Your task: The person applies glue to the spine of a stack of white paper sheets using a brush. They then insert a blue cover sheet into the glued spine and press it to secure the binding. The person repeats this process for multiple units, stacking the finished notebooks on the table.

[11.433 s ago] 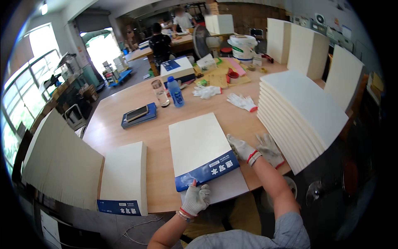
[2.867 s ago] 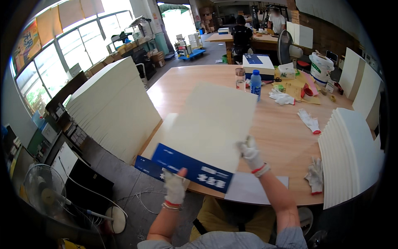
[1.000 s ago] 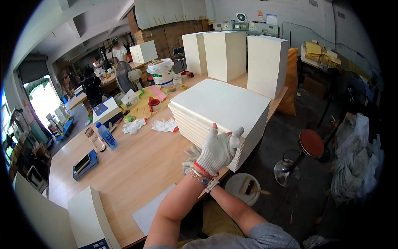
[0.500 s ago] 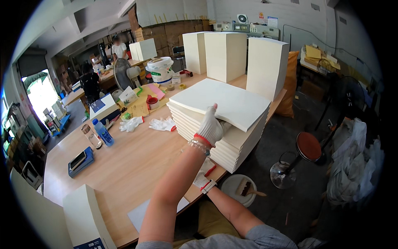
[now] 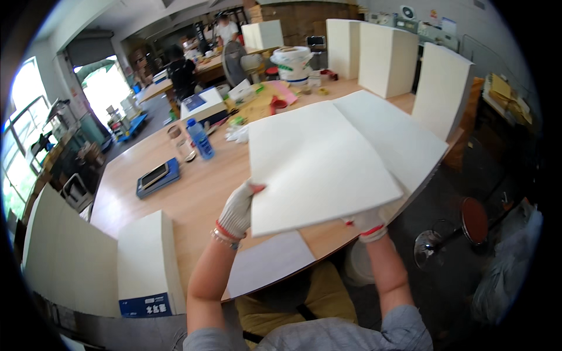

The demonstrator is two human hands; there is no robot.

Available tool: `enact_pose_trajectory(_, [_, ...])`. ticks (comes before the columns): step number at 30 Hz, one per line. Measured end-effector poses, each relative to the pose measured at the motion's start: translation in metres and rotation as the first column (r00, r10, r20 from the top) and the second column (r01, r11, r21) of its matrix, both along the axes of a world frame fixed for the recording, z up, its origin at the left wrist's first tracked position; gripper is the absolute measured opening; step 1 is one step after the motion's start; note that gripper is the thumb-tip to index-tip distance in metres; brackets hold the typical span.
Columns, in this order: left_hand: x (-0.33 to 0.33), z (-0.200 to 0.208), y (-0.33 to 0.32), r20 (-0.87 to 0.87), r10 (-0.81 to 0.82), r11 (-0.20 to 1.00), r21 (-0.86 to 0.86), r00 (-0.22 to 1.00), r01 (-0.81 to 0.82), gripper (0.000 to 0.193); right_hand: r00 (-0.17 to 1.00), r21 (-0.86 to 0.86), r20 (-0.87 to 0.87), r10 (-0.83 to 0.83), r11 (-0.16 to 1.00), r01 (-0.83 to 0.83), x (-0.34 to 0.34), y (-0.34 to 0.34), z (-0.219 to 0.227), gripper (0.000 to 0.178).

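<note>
A thick white paper pad [image 5: 316, 169] is held tilted above the table's near edge, both hands on it. My left hand [image 5: 235, 210], in a white knit glove with red cuff trim, grips its left edge, thumb on top. At its near right corner is my right hand [image 5: 369, 221], also gloved, its fingers partly hidden under the pad. Behind and to the right lies the stack of white pads [image 5: 393, 126], partly covered by the held one. Below the held pad, a flat white sheet [image 5: 270, 262] lies on the wooden table [image 5: 202, 225].
Tall white paper blocks [image 5: 386, 61] stand at the back right. On the left are a blue bottle [image 5: 201, 139], a clear bottle [image 5: 181, 144] and a phone [image 5: 154, 175] on a blue box. More paper blocks [image 5: 143, 251] stand near left. A red-topped stool [image 5: 473, 220] is right.
The top pad has come off the stack and moved left and nearer, now in both hands. My right hand has risen from beside the stack. The view has turned left.
</note>
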State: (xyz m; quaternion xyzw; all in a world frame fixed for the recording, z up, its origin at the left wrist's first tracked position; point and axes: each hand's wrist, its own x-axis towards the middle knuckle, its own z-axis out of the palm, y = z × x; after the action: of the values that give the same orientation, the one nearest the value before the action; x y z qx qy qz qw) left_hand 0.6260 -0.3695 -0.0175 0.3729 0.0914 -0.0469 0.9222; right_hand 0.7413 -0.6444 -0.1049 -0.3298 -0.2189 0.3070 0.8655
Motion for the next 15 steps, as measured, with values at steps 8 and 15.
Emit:
enact_pose_trajectory(8, [-0.112, -0.103, 0.115, -0.067, 0.183, 0.941, 0.301, 0.981, -0.155, 0.053, 0.867, -0.708, 0.385, 0.316, 0.703, 0.058, 0.021, 0.093, -0.042, 0.036])
enact_pose_trajectory(15, [-0.123, -0.136, 0.142, -0.145, 0.416, 0.626, 0.762, 0.898, -0.167, 0.033, 0.835, -0.776, 0.491, 0.247, 0.559, 0.292, 0.031, 0.150, -0.108, 0.034])
